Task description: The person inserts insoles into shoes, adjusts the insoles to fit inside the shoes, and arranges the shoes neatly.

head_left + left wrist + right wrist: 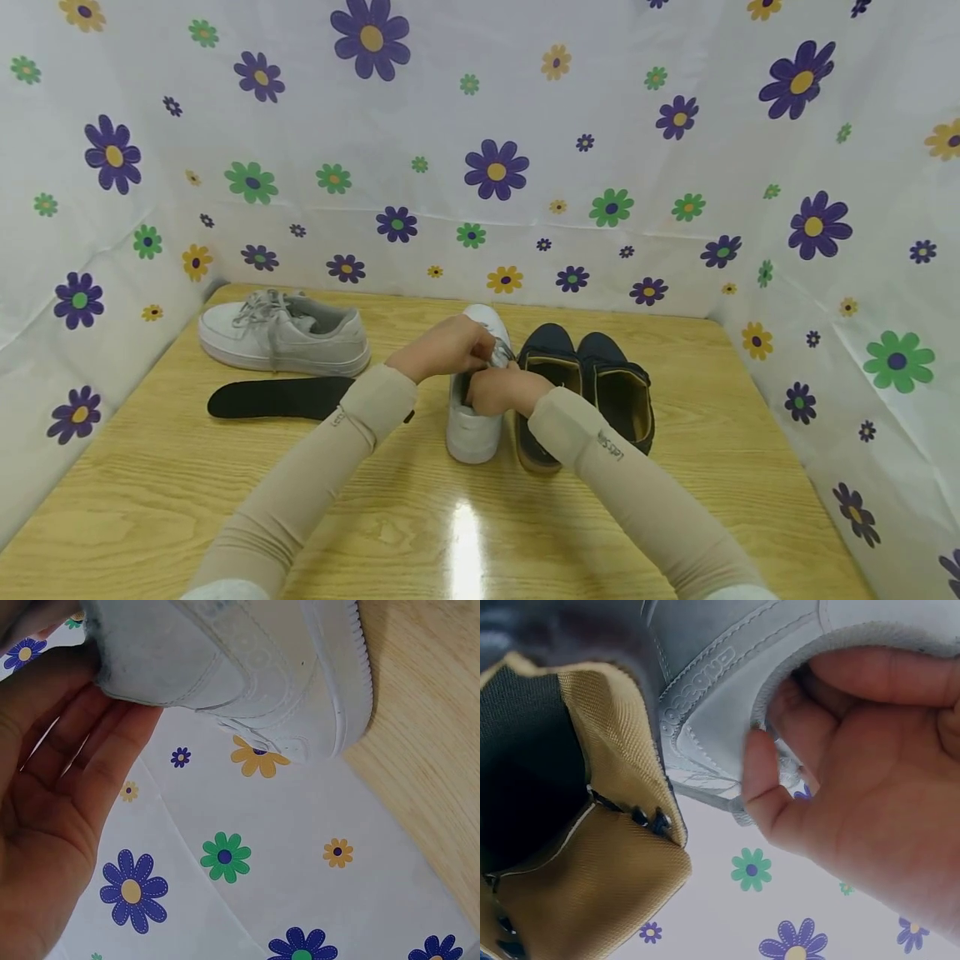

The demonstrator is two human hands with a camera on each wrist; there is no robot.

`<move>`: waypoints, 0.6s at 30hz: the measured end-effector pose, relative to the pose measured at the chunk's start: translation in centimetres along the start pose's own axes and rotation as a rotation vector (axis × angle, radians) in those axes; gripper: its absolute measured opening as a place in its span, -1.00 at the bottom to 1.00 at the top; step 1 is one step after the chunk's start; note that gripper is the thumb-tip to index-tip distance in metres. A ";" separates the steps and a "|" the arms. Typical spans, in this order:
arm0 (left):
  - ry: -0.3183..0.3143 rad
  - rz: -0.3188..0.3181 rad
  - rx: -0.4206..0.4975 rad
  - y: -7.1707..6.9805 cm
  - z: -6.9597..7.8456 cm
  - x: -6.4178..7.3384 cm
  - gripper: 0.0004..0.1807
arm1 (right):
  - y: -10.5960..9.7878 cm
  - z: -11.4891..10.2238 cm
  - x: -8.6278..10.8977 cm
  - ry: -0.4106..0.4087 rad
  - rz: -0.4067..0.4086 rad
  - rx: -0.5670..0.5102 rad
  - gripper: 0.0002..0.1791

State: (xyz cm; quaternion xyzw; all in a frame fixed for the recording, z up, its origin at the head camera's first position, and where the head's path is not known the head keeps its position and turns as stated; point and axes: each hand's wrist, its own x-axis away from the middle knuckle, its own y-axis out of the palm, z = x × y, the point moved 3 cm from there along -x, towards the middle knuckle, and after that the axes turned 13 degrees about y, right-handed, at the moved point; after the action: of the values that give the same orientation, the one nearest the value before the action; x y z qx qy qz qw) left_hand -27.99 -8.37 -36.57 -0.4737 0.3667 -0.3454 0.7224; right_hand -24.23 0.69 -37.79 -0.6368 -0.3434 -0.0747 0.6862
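A white sneaker [474, 440] stands in the middle of the table, toe pointing away and heel toward me. My left hand [450, 346] holds its upper edge near the laces. The left wrist view shows that hand's fingers [124, 742] bent against the edge of the sneaker [202, 660]. Reaching into the shoe's opening is my right hand [504, 392]. Seen from the right wrist, its little finger [761, 769] overlaps the padded collar [780, 671] while other fingers bend inside. The sneaker's inside is mostly hidden by my hands.
At the back left lies a second white sneaker [315, 354], laces up, with a flat black insole [277, 398] in front of it. Right beside the middle sneaker stand two dark slip-on shoes [551, 340] with tan lining. Flowered cloth [420, 108] encloses the wooden table's [405, 542] back and sides.
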 end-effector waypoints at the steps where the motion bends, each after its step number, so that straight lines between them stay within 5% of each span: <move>1: 0.000 0.002 0.001 0.0 0.0 0.0 -0.76 | 0.1 0.1 0.0 -0.008 -0.003 -0.001 -0.63; 11: 0.012 0.020 -0.011 0.2 0.1 0.2 -0.77 | 0.1 0.1 0.4 -0.044 -0.002 0.023 -0.69; 18: -0.026 0.029 -0.019 0.4 0.3 0.3 -0.79 | -0.1 0.6 1.0 -0.090 0.015 -0.137 -0.68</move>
State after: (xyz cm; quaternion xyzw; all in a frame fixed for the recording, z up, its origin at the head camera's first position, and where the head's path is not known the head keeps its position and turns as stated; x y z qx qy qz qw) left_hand -27.54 -8.41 -36.98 -0.4795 0.3674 -0.3252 0.7276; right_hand -23.75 1.58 -37.11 -0.6876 -0.3633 -0.0641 0.6253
